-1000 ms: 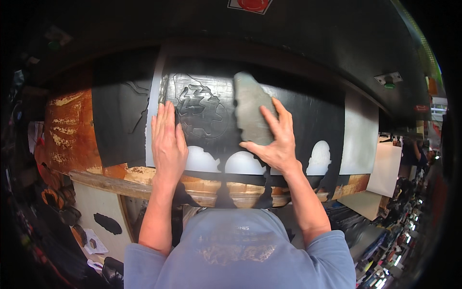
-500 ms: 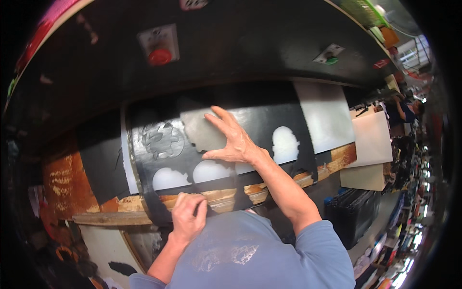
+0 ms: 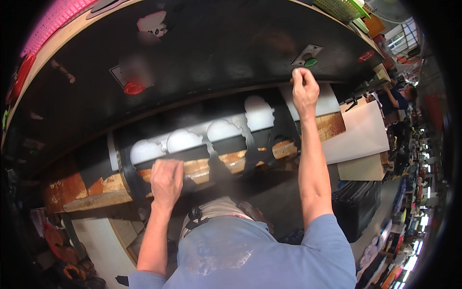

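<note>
A black sheet [image 3: 230, 146] with several rounded cut-outs lies on the worktable, white showing through the openings. Its front strips droop over the worn wooden edge [image 3: 196, 169]. At that edge, on the left, is my left hand [image 3: 167, 182], closed and slightly blurred; its fingertips are hidden, so I cannot make out what they grip. My right hand [image 3: 305, 95] is raised with curled fingers just below a green button [image 3: 310, 62] on the broad black machine panel [image 3: 211, 53], apart from it. Nothing shows in that hand. The panel covers the sheet's far part.
A red button [image 3: 134, 88] sits on the panel's left. Pink [image 3: 55, 29] and green [image 3: 339, 9] baskets stand on top. To the right are a pale sheet [image 3: 361, 135] and a black crate [image 3: 357, 207]. Another person [image 3: 399, 98] is at the far right.
My right hand has left the sheet, where its fingers were spread over a grey piece, and risen to near the green button, closing. My left hand has shifted along the front edge. The view has shifted.
</note>
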`<action>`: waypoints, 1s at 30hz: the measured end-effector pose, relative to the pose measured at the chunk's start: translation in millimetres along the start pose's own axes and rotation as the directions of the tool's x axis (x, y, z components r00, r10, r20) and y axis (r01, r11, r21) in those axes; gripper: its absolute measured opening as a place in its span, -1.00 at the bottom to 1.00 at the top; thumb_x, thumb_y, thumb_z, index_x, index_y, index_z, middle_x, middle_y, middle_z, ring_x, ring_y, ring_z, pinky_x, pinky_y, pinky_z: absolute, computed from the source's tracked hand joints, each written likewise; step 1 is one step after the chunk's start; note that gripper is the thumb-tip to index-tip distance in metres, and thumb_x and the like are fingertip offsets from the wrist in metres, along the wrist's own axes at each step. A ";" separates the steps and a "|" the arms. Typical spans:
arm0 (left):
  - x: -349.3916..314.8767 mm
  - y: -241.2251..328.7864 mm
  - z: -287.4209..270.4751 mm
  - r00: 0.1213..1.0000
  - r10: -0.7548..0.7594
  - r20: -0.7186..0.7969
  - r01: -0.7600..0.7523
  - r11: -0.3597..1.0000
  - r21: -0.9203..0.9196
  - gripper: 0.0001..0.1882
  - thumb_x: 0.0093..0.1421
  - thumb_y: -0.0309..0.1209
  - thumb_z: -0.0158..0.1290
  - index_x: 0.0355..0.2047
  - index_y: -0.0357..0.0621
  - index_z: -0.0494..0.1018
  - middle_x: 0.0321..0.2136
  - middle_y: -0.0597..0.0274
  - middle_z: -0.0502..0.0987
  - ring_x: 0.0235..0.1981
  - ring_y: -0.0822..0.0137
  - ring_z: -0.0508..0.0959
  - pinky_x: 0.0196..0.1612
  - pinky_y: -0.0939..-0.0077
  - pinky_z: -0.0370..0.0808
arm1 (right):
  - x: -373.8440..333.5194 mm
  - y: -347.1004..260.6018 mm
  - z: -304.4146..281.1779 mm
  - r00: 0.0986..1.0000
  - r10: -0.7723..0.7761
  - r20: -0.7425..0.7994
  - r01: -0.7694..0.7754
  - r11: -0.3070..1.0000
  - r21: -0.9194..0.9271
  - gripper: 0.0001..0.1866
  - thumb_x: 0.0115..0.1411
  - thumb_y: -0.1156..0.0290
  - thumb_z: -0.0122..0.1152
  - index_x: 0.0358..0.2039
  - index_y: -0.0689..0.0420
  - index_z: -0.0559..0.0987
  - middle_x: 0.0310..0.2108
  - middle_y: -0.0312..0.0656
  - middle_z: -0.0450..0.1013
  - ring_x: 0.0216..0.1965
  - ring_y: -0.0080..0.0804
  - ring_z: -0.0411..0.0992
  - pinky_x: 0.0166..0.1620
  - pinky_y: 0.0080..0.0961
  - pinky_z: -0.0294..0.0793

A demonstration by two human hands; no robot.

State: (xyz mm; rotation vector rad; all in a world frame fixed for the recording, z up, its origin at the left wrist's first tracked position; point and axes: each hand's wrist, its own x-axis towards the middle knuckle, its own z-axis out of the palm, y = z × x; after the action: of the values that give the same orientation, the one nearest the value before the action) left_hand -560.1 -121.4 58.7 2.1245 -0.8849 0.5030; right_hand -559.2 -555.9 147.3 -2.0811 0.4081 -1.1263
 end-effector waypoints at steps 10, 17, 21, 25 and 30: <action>-18.5 46.0 37.1 0.998 -0.035 0.052 0.033 0.998 0.048 -0.86 0.21 -0.47 0.31 -0.23 -0.15 0.60 -0.31 0.15 0.63 -0.24 0.07 0.58 -0.12 0.15 0.48 | -161.3 7.6 9.2 0.926 0.022 0.376 -0.029 1.000 0.012 -0.67 0.38 0.37 0.40 -0.49 0.25 0.57 -0.64 -0.30 0.31 -0.58 -0.62 0.23 -0.48 -0.49 0.25; -17.1 56.4 36.7 0.992 -0.111 0.062 0.103 0.988 0.113 -0.93 0.21 -0.44 0.31 -0.35 -0.15 0.65 -0.39 0.18 0.54 -0.26 0.11 0.53 -0.15 0.16 0.38 | -151.8 7.3 2.1 0.885 0.241 0.398 -0.302 0.948 0.099 -0.67 0.39 0.28 0.42 -0.45 0.23 0.64 -0.61 -0.47 0.39 -0.51 -0.76 0.24 -0.45 -0.60 0.27; -18.4 58.2 38.1 0.989 -0.123 0.077 0.112 0.986 0.127 -0.92 0.24 -0.43 0.27 -0.37 -0.17 0.64 -0.36 0.15 0.54 -0.24 0.08 0.52 -0.15 0.14 0.36 | -154.5 -8.8 3.5 0.891 0.309 0.334 -0.349 0.935 0.067 -0.66 0.40 0.26 0.41 -0.45 0.23 0.66 -0.61 -0.50 0.39 -0.52 -0.77 0.25 -0.46 -0.61 0.28; -15.9 61.9 33.8 0.984 -0.138 0.114 0.125 0.986 0.110 -0.95 0.21 -0.47 0.28 -0.36 -0.15 0.63 -0.37 0.15 0.52 -0.25 0.07 0.50 -0.17 0.15 0.35 | -154.5 -35.7 30.4 0.948 0.144 0.283 -0.191 0.970 0.147 -0.78 0.32 0.34 0.46 -0.37 0.23 0.70 -0.54 -0.33 0.54 -0.52 -0.67 0.44 -0.43 -0.58 0.43; 8.0 49.0 3.3 0.908 -0.174 0.381 0.214 0.975 -0.066 -0.94 0.25 -0.49 0.24 -0.30 -0.20 0.67 -0.32 0.03 0.67 -0.24 -0.01 0.63 -0.14 0.12 0.49 | -129.2 -68.1 121.5 0.820 -0.254 0.513 0.265 0.963 0.052 -0.31 0.09 0.10 0.60 0.11 0.28 0.58 -0.02 0.16 0.49 0.02 0.11 0.47 0.05 -0.07 0.50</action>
State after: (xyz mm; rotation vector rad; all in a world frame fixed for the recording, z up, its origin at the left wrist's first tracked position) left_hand -590.2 -150.3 85.9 2.2152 -0.8683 -0.0569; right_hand -536.9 -380.9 76.8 -2.4005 -0.1335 -0.6531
